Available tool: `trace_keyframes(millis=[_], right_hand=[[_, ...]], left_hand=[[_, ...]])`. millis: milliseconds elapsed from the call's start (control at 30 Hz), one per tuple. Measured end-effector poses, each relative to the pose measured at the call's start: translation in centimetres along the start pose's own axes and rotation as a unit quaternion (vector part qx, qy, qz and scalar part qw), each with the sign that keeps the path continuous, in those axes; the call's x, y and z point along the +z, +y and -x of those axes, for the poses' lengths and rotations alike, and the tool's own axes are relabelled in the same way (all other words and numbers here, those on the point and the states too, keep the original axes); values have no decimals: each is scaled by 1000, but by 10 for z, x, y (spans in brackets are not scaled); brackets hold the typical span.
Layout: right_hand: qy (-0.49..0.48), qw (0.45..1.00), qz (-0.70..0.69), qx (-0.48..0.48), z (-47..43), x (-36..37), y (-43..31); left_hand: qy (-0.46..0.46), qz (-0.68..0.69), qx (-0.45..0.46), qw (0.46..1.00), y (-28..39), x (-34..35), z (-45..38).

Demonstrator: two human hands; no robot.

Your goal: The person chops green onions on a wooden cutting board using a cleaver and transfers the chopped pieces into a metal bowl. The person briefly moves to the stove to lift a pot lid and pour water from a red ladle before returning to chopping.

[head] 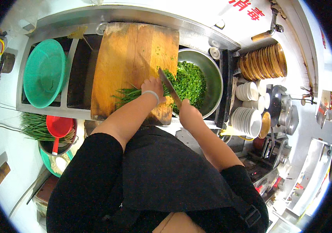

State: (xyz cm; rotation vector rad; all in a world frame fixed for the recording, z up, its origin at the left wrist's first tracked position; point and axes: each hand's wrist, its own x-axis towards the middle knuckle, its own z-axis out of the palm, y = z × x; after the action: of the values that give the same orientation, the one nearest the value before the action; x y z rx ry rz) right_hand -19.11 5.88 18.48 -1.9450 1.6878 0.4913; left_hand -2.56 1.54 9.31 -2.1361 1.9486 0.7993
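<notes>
My left hand (152, 88) presses down on a bunch of green chives (128, 95) lying across a wooden cutting board (125, 58). In my right hand (190, 115) is the handle of a kitchen knife (170, 88), its blade right beside the left hand's fingers at the cut end of the bunch. Chopped greens lie along the board's right edge. More chopped greens (190, 80) fill much of a large stainless steel bowl (217, 87), which sits against that edge and partly under it.
A green plastic basket (44, 74) stands in the left sink basin. Below it, a red ladle (59, 126) rests on uncut chives (33, 125) in a pot. Stacked white bowls (246, 122) and brown-rimmed plates (263, 62) stand at right. A faucet (270, 29) juts from the wall.
</notes>
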Motion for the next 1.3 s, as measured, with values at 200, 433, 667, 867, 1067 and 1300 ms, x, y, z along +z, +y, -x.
trace_keyframes(millis=[200, 433, 667, 867, 1067, 1300], right_hand=[[3, 1000, -18, 9, -56, 18, -25], [17, 999, -47, 6, -60, -4, -26], [-21, 999, -23, -14, -6, 5, -3], [16, 998, -60, -23, -76, 18, -37], [39, 995, -91, -30, -80, 26, -13], [6, 995, -86, 55, -46, 34, 41]], left_hand=[[15, 17, 4, 1000, -2, 6, -1], [16, -1, -2, 1000, -1, 9, -1], [-31, 7, 3, 999, -4, 4, -4], [-6, 12, 26, 1000, -5, 14, 0], [4, -28, 107, 994, -3, 6, 6], [19, 10, 53, 998, 12, -9, -24]])
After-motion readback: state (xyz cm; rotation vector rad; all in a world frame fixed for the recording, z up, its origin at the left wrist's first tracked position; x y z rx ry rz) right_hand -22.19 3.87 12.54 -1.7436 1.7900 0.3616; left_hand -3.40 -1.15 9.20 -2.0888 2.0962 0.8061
